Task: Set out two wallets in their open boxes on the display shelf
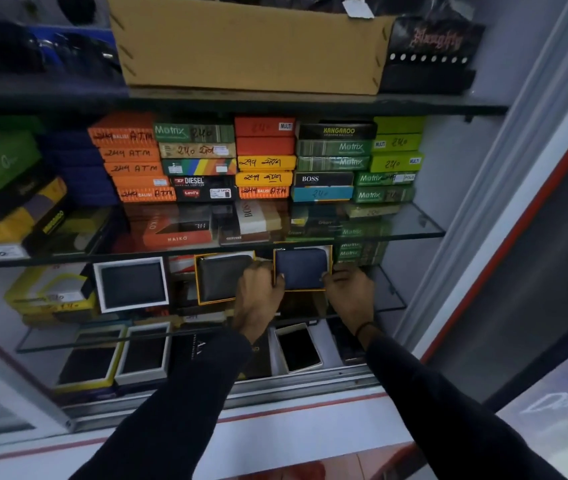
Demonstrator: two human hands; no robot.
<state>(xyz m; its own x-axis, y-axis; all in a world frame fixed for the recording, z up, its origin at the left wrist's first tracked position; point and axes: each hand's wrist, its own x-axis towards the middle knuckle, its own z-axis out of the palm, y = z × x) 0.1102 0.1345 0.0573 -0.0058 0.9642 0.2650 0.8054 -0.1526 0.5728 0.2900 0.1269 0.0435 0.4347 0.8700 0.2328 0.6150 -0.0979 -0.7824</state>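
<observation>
- Step in hand: placing the second wallet; the blue wallet (301, 267) lay in its open orange-edged box (328, 268) on the glass display shelf (393, 299), propped up toward the camera.
- Left hand (258, 289) gripped that box's left edge, fingers curled round it; right hand (348, 289) held the right lower corner (both hands were closed on the box, not the wallet).
- The black wallet (221, 280) in its own open box (199, 292) sat just left, apparently already set, near touching the left hand.
- Next move likely called for seating the blue box level and letting go without nudging the black one.
- Room: tight. The shelf above (396, 233) overhung close, green boxes (358, 252) crowded far right, a white-framed box (132, 284) stood further left.
- The shelf's near edge lay just under the wrists (slide-off risk if the box were set too near).
</observation>
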